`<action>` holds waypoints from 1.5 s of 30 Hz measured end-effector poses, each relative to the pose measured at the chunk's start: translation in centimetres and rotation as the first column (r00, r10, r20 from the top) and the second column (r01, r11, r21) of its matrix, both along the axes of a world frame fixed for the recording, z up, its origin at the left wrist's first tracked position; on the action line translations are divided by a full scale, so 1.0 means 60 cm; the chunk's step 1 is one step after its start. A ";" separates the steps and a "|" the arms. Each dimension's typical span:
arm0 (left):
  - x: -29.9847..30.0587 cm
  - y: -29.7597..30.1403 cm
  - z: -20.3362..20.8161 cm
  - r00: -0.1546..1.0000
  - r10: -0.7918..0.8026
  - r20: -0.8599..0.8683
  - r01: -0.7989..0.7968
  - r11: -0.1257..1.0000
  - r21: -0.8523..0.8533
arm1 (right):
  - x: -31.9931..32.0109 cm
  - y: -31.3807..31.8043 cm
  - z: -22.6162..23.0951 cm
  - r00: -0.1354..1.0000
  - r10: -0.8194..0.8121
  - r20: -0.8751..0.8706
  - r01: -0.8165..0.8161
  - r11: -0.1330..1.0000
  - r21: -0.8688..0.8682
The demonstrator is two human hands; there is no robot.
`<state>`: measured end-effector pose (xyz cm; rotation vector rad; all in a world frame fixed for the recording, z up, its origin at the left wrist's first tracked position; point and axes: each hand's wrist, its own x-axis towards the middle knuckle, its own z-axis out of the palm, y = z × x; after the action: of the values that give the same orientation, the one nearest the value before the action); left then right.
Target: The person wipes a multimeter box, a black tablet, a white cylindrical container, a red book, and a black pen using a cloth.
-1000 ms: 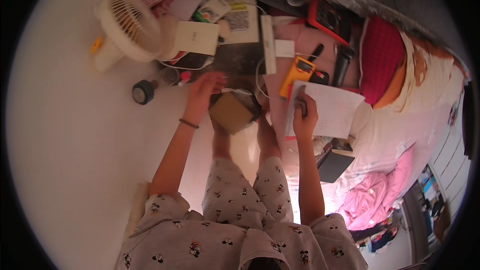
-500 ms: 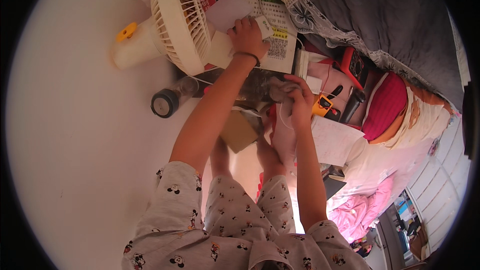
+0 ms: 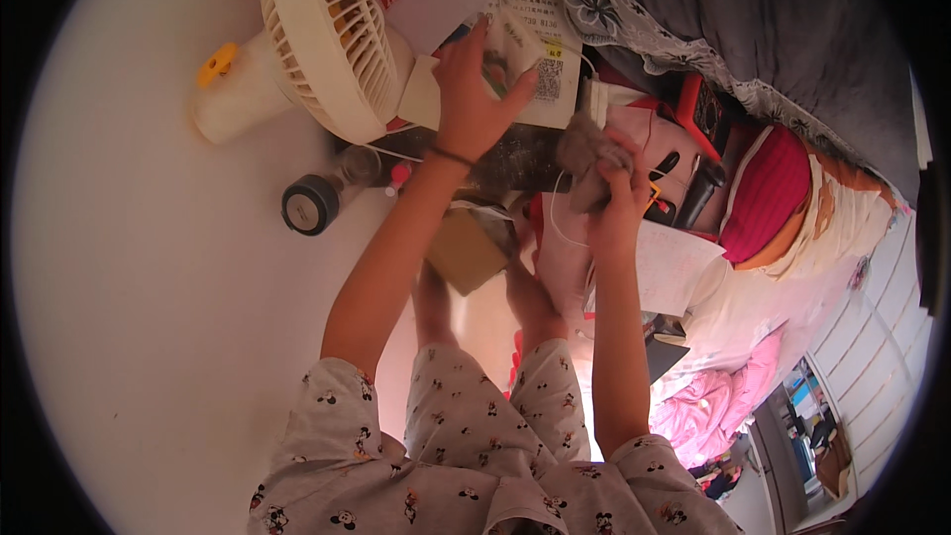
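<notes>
My left hand [image 3: 475, 104] is over the far end of the dark table [image 3: 510, 160], its thumb and fingers spread apart. Just beyond its fingers is a blurred white packet [image 3: 517, 40] with a green patch, lying over a printed sheet [image 3: 550, 99] with a square code. Whether the fingertips touch the packet is hard to tell. A crumpled grey-brown cloth [image 3: 582, 163] is bunched in my right hand [image 3: 622, 188], held up near the table's right end. A thin white cord hangs below the cloth.
A cream fan [image 3: 332, 40] stands at the far left, close to a dark-lidded clear bottle [image 3: 312, 203]. Right of the table lie a red-framed meter [image 3: 701, 119], a black-handled tool [image 3: 699, 193] and paper sheets [image 3: 669, 263]. A brown box [image 3: 466, 253] is below the table edge.
My left hand has opened out and come away from the white packet. My right hand has lifted the cloth up and to the right. The view has shifted slightly.
</notes>
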<state>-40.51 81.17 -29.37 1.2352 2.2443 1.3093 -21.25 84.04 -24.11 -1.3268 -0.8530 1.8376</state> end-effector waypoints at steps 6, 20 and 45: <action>0.066 -0.078 0.089 -0.148 -0.276 0.950 -0.260 0.937 0.232 | -0.012 -0.013 0.070 0.973 0.186 0.134 -0.211 0.955 0.207; 0.122 -0.199 0.101 -0.467 -0.209 0.859 -0.240 0.965 0.104 | -0.002 -0.073 0.077 0.559 0.504 0.659 -0.791 0.084 0.606; 0.093 -0.247 0.124 0.275 -0.054 0.960 0.198 0.980 -0.002 | 0.026 -0.143 0.070 0.868 0.346 0.356 -0.340 0.937 -0.081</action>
<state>-34.93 66.33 -21.91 0.2814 1.2159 1.2744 -19.70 75.43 -19.93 -1.6425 -1.3490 1.8865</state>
